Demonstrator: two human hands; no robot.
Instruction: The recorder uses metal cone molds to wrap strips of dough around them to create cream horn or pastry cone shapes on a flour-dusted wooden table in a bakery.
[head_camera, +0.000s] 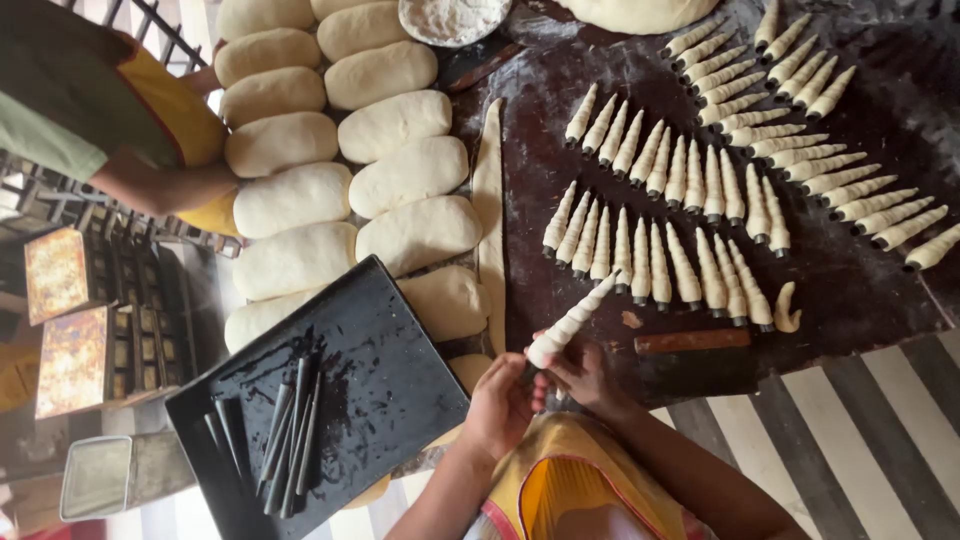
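Both hands — left hand (500, 405), right hand (585, 378) — have fingers closed round a dough-wrapped cone (570, 325), above the dark tabletop (860, 290), near a black tray (380, 390).

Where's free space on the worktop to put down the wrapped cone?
Bare dark worktop lies right of the lower cone row, below the fanned cones. The black tray is bare right of the metal moulds. Crowded: the dough loaves at left. Both hands, left hand and right hand, hold the wrapped cone.
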